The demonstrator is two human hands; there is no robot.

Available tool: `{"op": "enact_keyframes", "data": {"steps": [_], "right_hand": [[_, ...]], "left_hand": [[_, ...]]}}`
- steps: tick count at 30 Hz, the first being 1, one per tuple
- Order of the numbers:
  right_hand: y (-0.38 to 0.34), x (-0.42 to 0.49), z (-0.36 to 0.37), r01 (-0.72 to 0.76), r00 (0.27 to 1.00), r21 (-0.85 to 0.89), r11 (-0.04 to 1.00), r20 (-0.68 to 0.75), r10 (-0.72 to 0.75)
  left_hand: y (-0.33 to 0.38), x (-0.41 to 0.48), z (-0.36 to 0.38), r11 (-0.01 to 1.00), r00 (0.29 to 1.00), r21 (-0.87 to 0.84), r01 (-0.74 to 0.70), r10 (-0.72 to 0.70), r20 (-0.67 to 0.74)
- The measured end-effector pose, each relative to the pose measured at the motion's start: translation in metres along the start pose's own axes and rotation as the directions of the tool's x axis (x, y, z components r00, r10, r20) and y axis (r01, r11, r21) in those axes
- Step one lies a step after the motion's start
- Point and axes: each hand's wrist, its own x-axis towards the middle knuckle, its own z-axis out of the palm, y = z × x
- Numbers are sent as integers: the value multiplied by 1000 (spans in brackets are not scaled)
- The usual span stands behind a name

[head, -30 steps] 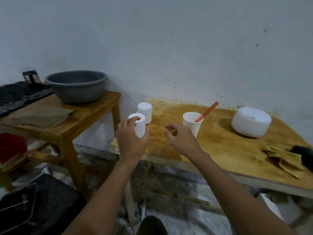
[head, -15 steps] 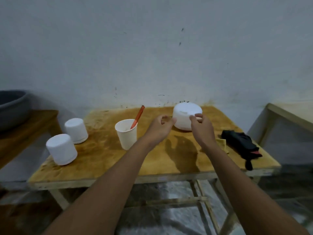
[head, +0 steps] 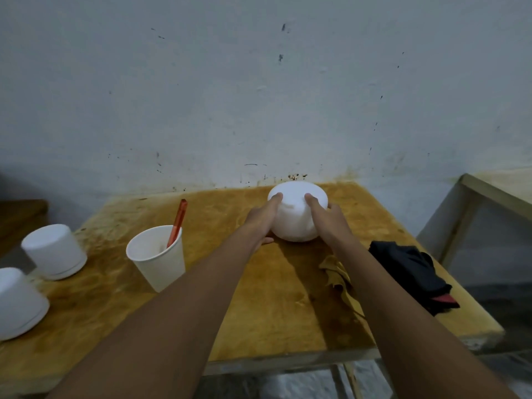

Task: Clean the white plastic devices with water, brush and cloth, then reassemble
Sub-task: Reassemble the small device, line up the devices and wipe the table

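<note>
Fingers (head: 277, 197) of the left hand (head: 260, 218) curl over the crown of the dome (head: 296, 226), thumb low against its base. The right hand (head: 328, 223) clasps the opposite flank in the same way, so both hands are closed round the one piece. The dome stands on the table (head: 259, 306) at 12 o'clock, close to the wall and well apart from the two small devices (head: 53, 251) at 9 o'clock. It sits upright with its rounded top up and flat base down. Its axis of symmetry is vertical and its longer dimension runs across, level with the table. Being round, it shows no front; any seam or spout is hidden under the hands. Risks, as judged: the shell looks smooth and convex, and a grip high on the curve could slide off as it is raised. If the top is a loose cover, lifting by it could leave the base behind, drop it, or tip out any water inside. The left forearm passes just beside the cup (head: 157, 257) holding the brush (head: 178, 223), at 8 o'clock from the dome. A careless pull back could knock the cup over. The cloth (head: 336, 272) at 5 o'clock and the black rag (head: 411, 269) at 4 o'clock lie under the right forearm's path and could be dragged off the edge.
</note>
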Motion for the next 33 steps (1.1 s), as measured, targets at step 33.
{"op": "enact_keyframes", "data": {"steps": [33], "right_hand": [[-188,-130,131,268,921,94,959,266,-284]], "left_hand": [[107,-144,-239,963,958,164,-213,238,-158]]}}
